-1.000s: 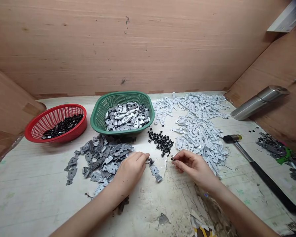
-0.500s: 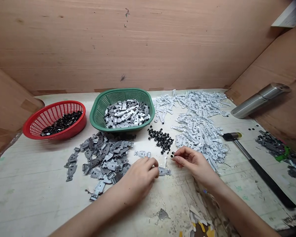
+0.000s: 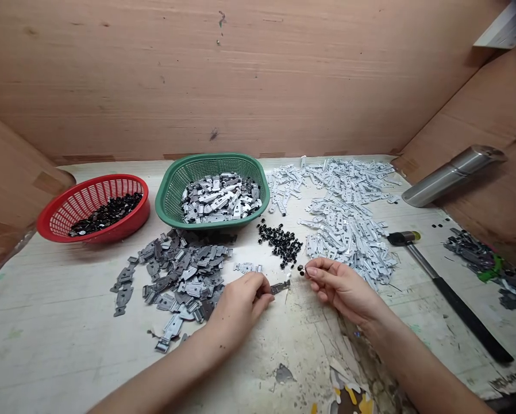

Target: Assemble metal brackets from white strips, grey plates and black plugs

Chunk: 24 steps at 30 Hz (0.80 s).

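Note:
My left hand (image 3: pixel 239 305) is curled, its fingertips pinching a small grey metal plate (image 3: pixel 280 287) that lies on the table. My right hand (image 3: pixel 342 286) is pinched on a tiny black piece (image 3: pixel 301 269) held just right of that plate. A small heap of black pieces (image 3: pixel 281 241) lies just beyond the two hands. A spread of dark grey plates (image 3: pixel 178 276) lies left of my left hand. A single light plate (image 3: pixel 247 268) rests above my left hand.
A red basket (image 3: pixel 55 214) of black pieces and a green basket (image 3: pixel 172 190) of grey plates stand at the back left. Light grey plates (image 3: pixel 344 213) cover the back right. A hammer (image 3: pixel 447 293), a steel cylinder (image 3: pixel 451 175) and scrap (image 3: pixel 486 259) lie right. Wooden walls enclose the table.
My left hand drew a grey plate from the pile toward the middle, turning it from lengthwise to crosswise. My right hand stayed pinched and shifted slightly. The camera tilted a little.

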Motion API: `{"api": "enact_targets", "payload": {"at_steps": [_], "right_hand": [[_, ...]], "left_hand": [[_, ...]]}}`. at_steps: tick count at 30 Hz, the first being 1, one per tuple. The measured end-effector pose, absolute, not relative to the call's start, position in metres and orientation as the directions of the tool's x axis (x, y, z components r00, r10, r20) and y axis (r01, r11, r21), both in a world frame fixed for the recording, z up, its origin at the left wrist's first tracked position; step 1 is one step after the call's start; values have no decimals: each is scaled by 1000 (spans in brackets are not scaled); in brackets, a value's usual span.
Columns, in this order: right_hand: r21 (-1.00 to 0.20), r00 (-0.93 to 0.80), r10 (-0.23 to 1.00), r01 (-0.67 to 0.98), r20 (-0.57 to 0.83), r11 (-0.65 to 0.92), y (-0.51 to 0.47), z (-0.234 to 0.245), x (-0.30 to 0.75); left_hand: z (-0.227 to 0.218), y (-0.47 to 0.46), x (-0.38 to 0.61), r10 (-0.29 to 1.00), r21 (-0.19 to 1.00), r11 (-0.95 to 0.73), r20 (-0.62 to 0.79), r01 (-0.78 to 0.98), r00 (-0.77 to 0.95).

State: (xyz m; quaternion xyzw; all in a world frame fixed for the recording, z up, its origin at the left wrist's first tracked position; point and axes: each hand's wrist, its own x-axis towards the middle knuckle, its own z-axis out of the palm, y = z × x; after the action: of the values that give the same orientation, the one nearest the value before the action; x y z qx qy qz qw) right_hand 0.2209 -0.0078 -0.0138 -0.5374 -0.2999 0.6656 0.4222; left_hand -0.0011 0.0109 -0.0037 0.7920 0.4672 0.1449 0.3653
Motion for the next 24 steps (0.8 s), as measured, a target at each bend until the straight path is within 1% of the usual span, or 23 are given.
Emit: {"api": "enact_targets", "payload": {"at_steps": [2,3,4,6,7,8,10,12,14,15,18,24], "right_hand": [[-932,-41,932,-11,-361,-362,-10,-13,219],[-952,-33,960,144,-276,-269,-11,-13,218],[-940,-31,984,305,-173,-155,-12,-13,218],[-821,-57,998,569,32,59,-12,-11,218],[-748,-78,991,650,107,132,-12,-9,218],[-695,-103,982,695,158,184,-13,-7,218],[-653,-148,959,706,242,274,-15,-1,215],[-640,-185,917,667,352,380,-19,5,208],[-627,-237,872,616,428,476,-25,10,197],[-618,-267,856,601,443,507,-27,11,191],[-575,-326,836,613,441,542,-33,8,176],[-548,-341,834,635,434,545,-34,0,174]], "left_hand": [[-3,12,-3,846,771,-279,-85,572,527],[-3,12,-3,845,797,-259,-86,545,528],[-2,12,-3,844,818,-235,-96,525,527],[-1,11,-4,845,838,-206,-109,506,524],[-1,11,-4,848,842,-201,-106,500,519],[-1,10,-4,852,851,-189,-105,490,513],[-1,9,-3,854,900,-97,-145,426,500],[-1,7,-1,838,948,95,-242,305,489],[1,6,1,812,943,279,-331,179,480],[2,6,2,806,932,338,-360,134,469],[7,5,4,803,904,425,-404,53,438],[9,7,3,777,863,505,-459,7,432]]}}
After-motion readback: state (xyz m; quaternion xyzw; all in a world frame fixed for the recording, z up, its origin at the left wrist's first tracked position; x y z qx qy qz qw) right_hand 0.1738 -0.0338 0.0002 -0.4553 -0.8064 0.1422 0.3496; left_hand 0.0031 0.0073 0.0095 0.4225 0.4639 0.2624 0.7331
